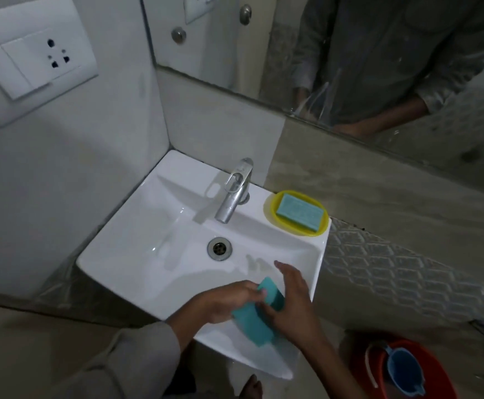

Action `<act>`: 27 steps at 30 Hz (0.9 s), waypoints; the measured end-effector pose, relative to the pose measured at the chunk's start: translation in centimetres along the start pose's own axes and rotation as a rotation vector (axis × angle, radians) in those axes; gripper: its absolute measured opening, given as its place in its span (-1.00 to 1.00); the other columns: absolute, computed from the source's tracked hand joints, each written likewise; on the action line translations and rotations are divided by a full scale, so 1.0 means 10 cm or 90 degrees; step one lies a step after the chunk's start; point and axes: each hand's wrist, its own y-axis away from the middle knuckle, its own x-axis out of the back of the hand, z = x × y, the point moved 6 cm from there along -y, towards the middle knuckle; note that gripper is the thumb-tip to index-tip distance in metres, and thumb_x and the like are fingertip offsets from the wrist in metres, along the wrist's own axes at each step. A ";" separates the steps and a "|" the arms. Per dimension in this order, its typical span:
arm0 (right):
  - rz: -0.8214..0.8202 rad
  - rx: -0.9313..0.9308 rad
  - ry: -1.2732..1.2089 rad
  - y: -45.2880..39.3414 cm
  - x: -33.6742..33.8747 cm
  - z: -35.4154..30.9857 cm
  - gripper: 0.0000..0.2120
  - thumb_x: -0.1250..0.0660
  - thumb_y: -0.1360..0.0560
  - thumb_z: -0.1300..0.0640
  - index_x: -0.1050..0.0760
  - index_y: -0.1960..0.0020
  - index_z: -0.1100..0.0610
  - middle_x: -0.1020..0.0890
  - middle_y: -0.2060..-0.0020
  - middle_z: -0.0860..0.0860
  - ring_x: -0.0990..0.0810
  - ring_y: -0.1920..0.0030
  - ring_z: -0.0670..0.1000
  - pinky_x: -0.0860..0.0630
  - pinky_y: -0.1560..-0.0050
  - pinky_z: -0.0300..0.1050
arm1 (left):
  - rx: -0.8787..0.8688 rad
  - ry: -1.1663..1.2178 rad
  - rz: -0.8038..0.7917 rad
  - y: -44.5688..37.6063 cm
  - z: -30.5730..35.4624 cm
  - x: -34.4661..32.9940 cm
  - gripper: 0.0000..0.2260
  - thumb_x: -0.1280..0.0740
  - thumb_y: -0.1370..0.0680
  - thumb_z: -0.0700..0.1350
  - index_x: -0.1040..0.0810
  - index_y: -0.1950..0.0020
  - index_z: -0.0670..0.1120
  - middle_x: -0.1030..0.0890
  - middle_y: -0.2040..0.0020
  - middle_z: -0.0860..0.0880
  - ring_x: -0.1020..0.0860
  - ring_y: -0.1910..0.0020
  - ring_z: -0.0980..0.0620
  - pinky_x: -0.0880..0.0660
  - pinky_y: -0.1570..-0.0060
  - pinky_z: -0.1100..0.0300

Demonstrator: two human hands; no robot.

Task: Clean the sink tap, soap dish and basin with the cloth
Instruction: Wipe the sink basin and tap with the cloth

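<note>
While both your hands, left hand [229, 302] and right hand [292, 306], pinch the teal cloth [256, 318] together above the basin [137, 254] front rim, a wide wipe toward the tap [233, 194] risks knocking the soap [299, 211] off its soap dish [269, 207].

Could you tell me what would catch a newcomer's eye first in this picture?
Probably the teal cloth held between both hands, left hand and right hand, over the white basin's front edge. Next, the yellow soap dish with its teal soap bar, right of the chrome tap.
</note>
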 end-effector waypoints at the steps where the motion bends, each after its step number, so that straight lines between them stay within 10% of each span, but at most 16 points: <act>1: -0.099 -0.021 -0.017 -0.04 -0.10 0.00 -0.42 -0.43 -0.42 -0.05 -0.31 -0.38 -0.04 -0.43 -0.21 -0.19 -0.44 -0.24 -0.14 -0.42 -0.25 -0.20 | -0.024 0.035 0.027 0.09 -0.01 0.07 -0.80 -0.18 -0.64 -0.10 -0.56 0.07 -0.11 -0.60 0.14 -0.07 -0.57 0.19 0.04 -0.49 0.11 0.20; 3: -0.262 -0.023 -0.037 -0.05 -0.29 -0.05 -0.64 -0.34 -0.51 -0.01 -0.44 -0.28 -0.02 -0.60 -0.13 -0.11 -0.59 -0.11 -0.09 -0.54 -0.13 -0.12 | -0.066 0.013 0.121 0.25 0.00 0.28 -0.78 -0.20 -0.64 -0.12 -0.60 0.10 -0.12 -0.64 0.18 -0.07 -0.59 0.25 0.03 -0.49 0.18 0.22; 6: -0.151 0.046 0.014 -0.12 -0.28 -0.21 -0.80 -0.22 -0.57 0.12 -0.59 -0.10 0.02 -0.69 0.06 -0.02 -0.62 0.11 -0.04 -0.57 0.05 -0.09 | -0.129 -0.102 0.306 0.41 0.05 0.69 -0.84 -0.25 -0.62 -0.13 -0.61 -0.05 -0.11 -0.65 0.06 -0.13 -0.60 0.11 -0.05 -0.50 0.04 0.10; 9: -0.018 0.157 0.101 -0.14 -0.17 -0.39 -0.73 -0.26 -0.55 0.22 -0.61 -0.15 0.00 -0.63 -0.13 0.01 -0.58 -0.09 0.00 -0.48 -0.10 -0.16 | -0.172 -0.108 0.458 0.54 0.05 1.02 -0.79 -0.25 -0.59 -0.20 -0.56 -0.18 -0.03 -0.64 -0.05 -0.08 -0.60 -0.03 -0.07 -0.49 -0.13 0.02; 13: -0.216 0.321 0.158 0.25 -0.51 -0.43 -0.71 -0.30 -0.52 0.21 -0.59 -0.19 -0.03 -0.51 -0.34 0.00 -0.51 -0.29 0.02 -0.44 -0.30 -0.12 | -0.208 -0.319 0.580 0.68 -0.02 1.20 -0.77 -0.29 -0.57 -0.11 -0.56 -0.22 -0.01 -0.64 0.01 0.03 -0.58 0.06 0.08 -0.47 -0.03 0.18; 16: -0.390 0.254 0.242 0.53 -0.59 0.00 -0.57 -0.16 -0.57 0.12 -0.34 -0.41 -0.14 -0.44 -0.39 -0.10 -0.44 -0.34 -0.05 -0.27 -0.41 -0.13 | -0.189 -0.407 0.618 0.73 -0.23 1.26 -0.74 -0.26 -0.59 -0.12 -0.53 -0.27 -0.05 -0.65 -0.06 -0.05 -0.60 -0.05 -0.05 -0.52 -0.10 0.06; 20: -0.211 0.415 0.703 0.11 -0.05 0.19 -0.53 -0.14 -0.50 0.23 -0.39 -0.40 0.03 -0.53 -0.32 0.08 -0.40 -0.40 0.11 0.04 -0.47 0.35 | -0.169 -0.449 0.612 0.69 -0.29 1.25 -0.73 -0.24 -0.59 -0.10 -0.51 -0.29 -0.05 -0.66 -0.05 -0.07 -0.61 -0.02 -0.08 -0.52 -0.07 0.05; 24: -0.167 0.248 0.912 -0.56 0.38 0.26 -0.59 0.06 -0.63 0.15 -0.35 -0.41 0.14 -0.10 -0.54 0.20 0.02 -0.54 0.26 0.31 -0.43 0.35 | -0.156 -0.476 0.584 0.66 -0.27 1.21 -0.72 -0.23 -0.60 -0.10 -0.50 -0.30 -0.06 -0.66 -0.03 -0.09 -0.61 -0.03 -0.09 -0.52 -0.07 0.04; 27: -0.188 0.200 0.880 -0.44 0.28 0.25 -0.57 0.08 -0.62 0.21 -0.25 -0.45 0.28 -0.18 -0.51 0.22 -0.07 -0.52 0.24 0.17 -0.51 0.25 | -0.191 -0.467 0.624 0.72 -0.26 1.22 -0.73 -0.23 -0.59 -0.12 -0.51 -0.28 -0.08 -0.66 -0.02 -0.11 -0.61 -0.03 -0.10 -0.52 -0.06 0.02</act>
